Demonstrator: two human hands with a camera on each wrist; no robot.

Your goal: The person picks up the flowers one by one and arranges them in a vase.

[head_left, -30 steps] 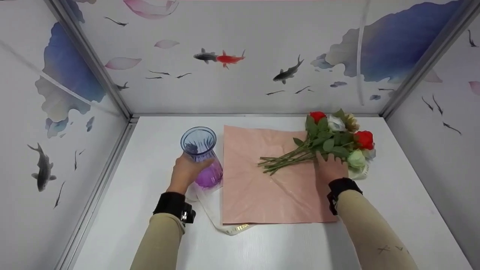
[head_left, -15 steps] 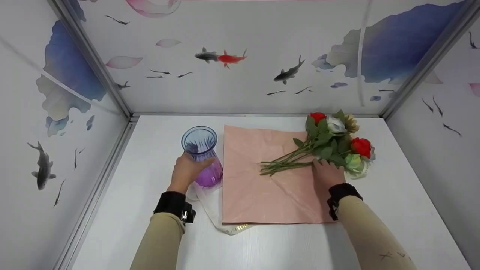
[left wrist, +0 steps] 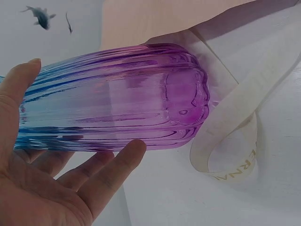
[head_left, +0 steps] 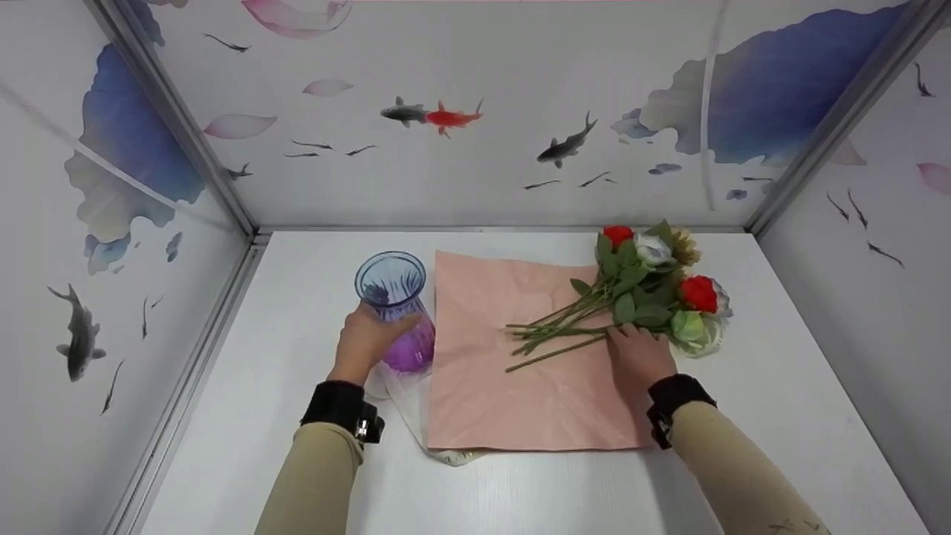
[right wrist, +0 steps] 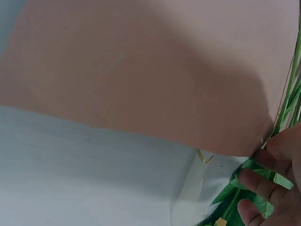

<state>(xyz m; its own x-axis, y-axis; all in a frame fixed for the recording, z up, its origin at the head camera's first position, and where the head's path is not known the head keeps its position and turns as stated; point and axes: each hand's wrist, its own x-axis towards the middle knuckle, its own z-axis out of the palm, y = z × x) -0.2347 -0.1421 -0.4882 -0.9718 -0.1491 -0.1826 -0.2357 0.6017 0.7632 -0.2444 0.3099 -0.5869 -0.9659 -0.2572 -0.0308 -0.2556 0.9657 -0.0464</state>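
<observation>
My left hand (head_left: pixel 364 343) grips the ribbed glass vase (head_left: pixel 407 343), which fades from blue at its rim to purple at its base. In the left wrist view the thumb lies on one side of the vase (left wrist: pixel 136 99) and the fingers on the other. At the right, my right hand (head_left: pixel 645 355) pinches the stem of a pale green rose (head_left: pixel 689 327) at the near side of a bunch of flowers (head_left: pixel 631 279). That stem lies apart from the other stems. In the right wrist view the fingertips meet green stems and leaves (right wrist: pixel 228 193).
Pink wrapping paper (head_left: pixel 513 401) lies flat on the white table (head_left: pixel 245 416), under the flower stems. A cream ribbon with gold lettering (left wrist: pixel 235 127) curls beside the vase and under the paper. Printed panels (head_left: pixel 475 178) wall the table at back and sides.
My right hand has moved slightly toward the near left. One stem has separated from the bunch toward me, and the pale green rose has shifted. My left hand and the vase stay put.
</observation>
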